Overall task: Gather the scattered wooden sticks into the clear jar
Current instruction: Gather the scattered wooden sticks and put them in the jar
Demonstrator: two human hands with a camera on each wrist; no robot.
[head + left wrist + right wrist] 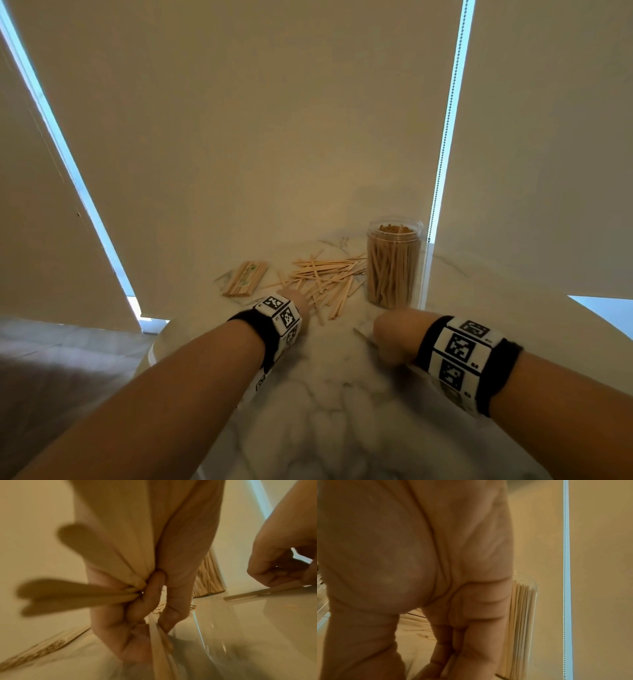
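— Wooden sticks lie loose on the marble table, just left of the clear jar, itself packed with sticks.
— Hands?
— Left hand: fingers clamped on several sticks at the near left edge of the pile. Right hand: near the jar, fingers curled, pinching a single stick flat against the table.
— Else?
— Bundled sticks, far left.

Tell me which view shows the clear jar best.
The head view: the jar stands whole, open-topped, packed with sticks. In the left wrist view only its base shows behind the left hand; in the right wrist view, one edge.
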